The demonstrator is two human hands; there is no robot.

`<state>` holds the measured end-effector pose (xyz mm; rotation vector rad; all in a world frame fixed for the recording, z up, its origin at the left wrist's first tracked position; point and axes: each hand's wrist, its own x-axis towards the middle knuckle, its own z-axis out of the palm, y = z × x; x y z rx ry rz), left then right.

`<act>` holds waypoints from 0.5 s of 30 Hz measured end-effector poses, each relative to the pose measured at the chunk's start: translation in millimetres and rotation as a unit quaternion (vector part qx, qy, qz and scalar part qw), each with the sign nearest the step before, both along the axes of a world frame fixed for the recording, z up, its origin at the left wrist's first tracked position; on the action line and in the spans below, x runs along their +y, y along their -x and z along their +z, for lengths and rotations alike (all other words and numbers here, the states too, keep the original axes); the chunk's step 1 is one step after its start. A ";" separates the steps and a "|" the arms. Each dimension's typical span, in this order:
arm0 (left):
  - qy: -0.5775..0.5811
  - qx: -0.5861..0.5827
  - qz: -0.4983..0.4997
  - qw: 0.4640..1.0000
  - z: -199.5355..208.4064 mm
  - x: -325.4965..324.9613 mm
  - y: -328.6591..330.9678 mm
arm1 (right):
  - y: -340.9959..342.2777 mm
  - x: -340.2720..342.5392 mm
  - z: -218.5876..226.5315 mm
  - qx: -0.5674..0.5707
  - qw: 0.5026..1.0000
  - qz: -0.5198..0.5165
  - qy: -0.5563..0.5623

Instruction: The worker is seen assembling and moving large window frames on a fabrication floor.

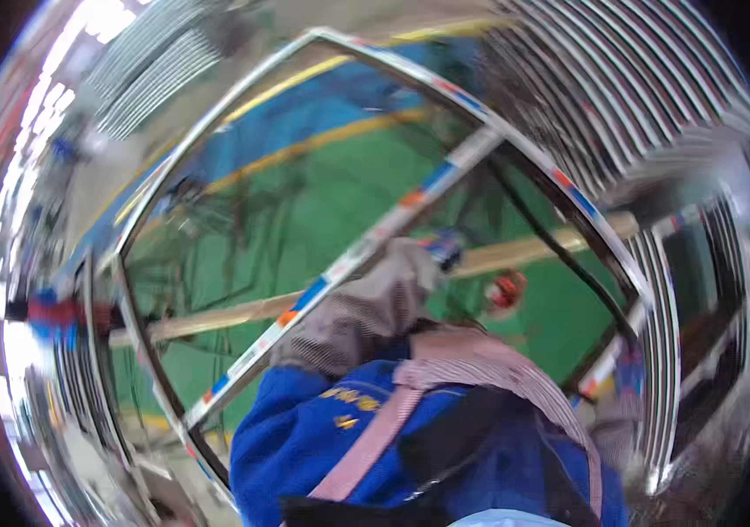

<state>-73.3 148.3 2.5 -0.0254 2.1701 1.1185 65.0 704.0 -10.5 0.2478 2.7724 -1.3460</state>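
A large frame of pale bars, with blue and orange marked film on it, surrounds my arms. A crossbar of the same kind runs slantwise through it. My left arm, in a grey striped sleeve, lies along the crossbar. My left hand, in what looks like a bluish glove, is just right of the crossbar, near a pale wood-coloured beam. Motion smears its fingers. Low at the right, my right hand is a blurred bluish patch beside the frame's right side. Whether it grips the frame cannot be made out.
Below the frame is green floor with yellow lines and a blue strip. The wood-coloured beam crosses under it. A blurred red round thing is near my left hand. Stacked metal profiles fill the upper right.
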 end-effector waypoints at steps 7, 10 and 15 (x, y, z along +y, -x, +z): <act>0.162 -0.066 0.088 0.981 -1.1 30.3 34.2 | 26.5 -92.7 101.4 -0.088 0.966 -0.033 -0.242; 0.151 -0.046 0.147 0.976 -7.4 48.3 61.7 | 31.2 -77.2 79.1 -0.069 0.958 -0.040 -0.274; -0.062 0.052 0.302 0.950 -8.2 75.4 126.0 | 91.8 -71.7 46.7 -0.136 0.953 -0.007 -0.270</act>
